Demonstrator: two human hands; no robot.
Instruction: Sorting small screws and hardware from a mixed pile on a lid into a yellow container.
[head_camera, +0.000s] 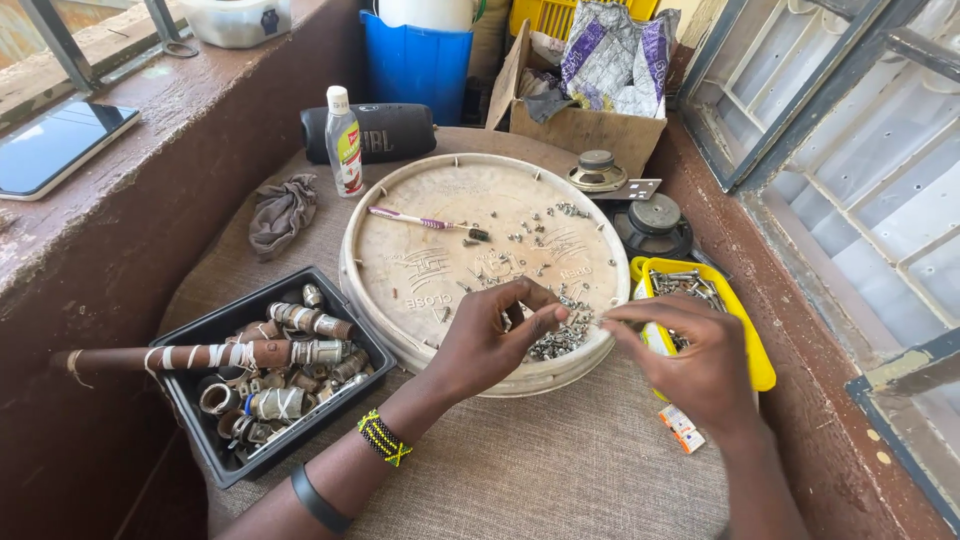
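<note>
Screws lie heaped at the near edge of a round cream lid, which sits upside down on a cloth-covered table. Left hand hovers over the heap, thumb and forefinger pinched together on what looks like one small screw; too small to confirm. Right hand is just beside the heap, fingers drawn together at the tips; whether it holds anything, cannot tell. Yellow tray at right already holds a number of screws. More lie scattered singly across the far half of the lid, near a purple toothbrush. Judgement: sorting partly done, with most of the heap and the loose ones remaining. Black bin at left holds rusty pipe fittings, untouched by either hand.
</note>
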